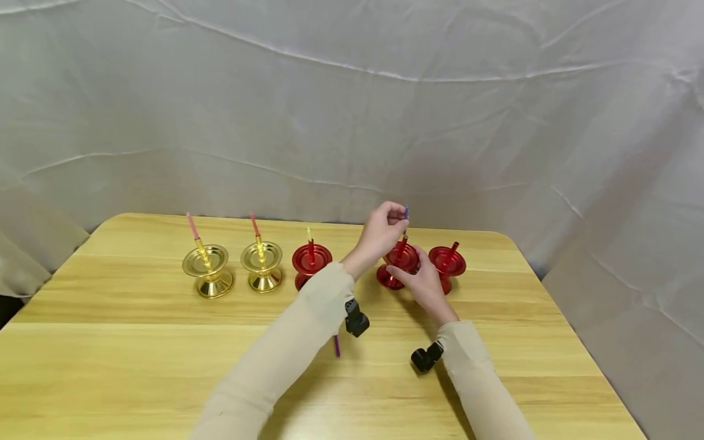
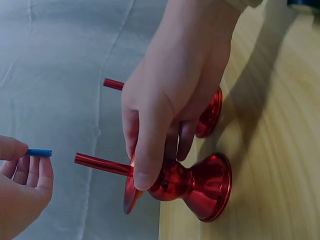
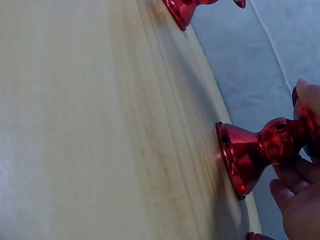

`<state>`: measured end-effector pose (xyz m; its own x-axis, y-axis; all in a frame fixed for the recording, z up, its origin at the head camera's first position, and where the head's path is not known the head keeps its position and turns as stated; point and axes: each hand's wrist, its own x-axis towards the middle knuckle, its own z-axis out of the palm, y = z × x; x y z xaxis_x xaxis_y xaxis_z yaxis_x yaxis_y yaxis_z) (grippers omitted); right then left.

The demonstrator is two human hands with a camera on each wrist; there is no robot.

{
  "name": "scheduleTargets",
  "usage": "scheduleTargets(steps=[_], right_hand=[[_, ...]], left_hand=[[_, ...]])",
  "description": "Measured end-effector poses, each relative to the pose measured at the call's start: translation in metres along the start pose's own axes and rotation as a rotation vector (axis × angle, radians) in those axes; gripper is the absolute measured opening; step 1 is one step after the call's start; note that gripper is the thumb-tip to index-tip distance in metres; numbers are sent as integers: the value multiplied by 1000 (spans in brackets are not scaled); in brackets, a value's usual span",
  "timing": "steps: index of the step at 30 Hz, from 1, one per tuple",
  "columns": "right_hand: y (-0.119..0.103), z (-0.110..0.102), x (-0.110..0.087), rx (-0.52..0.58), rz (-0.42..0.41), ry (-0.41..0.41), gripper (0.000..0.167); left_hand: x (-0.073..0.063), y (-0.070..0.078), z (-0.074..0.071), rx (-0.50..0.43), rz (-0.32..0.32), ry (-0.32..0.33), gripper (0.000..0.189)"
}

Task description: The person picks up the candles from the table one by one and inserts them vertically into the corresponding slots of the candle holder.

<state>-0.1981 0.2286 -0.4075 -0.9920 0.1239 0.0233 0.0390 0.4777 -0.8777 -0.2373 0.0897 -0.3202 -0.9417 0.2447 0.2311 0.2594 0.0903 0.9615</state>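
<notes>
My left hand (image 1: 379, 235) pinches a thin blue candle (image 2: 40, 152) between thumb and fingers. The candle hangs above the upright tube of a red metal candle holder (image 3: 245, 155); in the left wrist view a gap separates its lower end from the tube. My right hand (image 1: 423, 284) grips this holder around its dish, thumb on one side and fingers on the other. The holder's foot stands on the table. Just right of it is another red candle holder (image 1: 448, 263) with a bare tube.
To the left, a red holder (image 1: 311, 260) carries a yellow candle, partly behind my left sleeve. Two gold holders (image 1: 214, 285) with pinkish candles stand further left. A purple candle (image 1: 337, 347) lies on the wooden table (image 1: 137, 366), partly hidden by the left arm. A grey cloth (image 1: 352, 122) hangs behind.
</notes>
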Motion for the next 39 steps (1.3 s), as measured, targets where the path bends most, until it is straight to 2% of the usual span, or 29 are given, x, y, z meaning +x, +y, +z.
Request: scheduleTargets(steps=[6,11,24,33,39], right_hand=[[-2,1,-1,6,-17,0,89],[-2,0,-2,6,-6,-12,90],[1,4,-2,12,-7,-18,88],[3,4,-2,-6,4,-14,89],[2,3,-3,-1,9,-11,89]], left_hand=[[5,0,3,58,-13,-20,19],[6,-3,6,66,-16,-23,18],[6,-6,9,153,13,-45,15],[6,-11,8,148,10,-41,16],[6,-13,10,164,42,-39,16]])
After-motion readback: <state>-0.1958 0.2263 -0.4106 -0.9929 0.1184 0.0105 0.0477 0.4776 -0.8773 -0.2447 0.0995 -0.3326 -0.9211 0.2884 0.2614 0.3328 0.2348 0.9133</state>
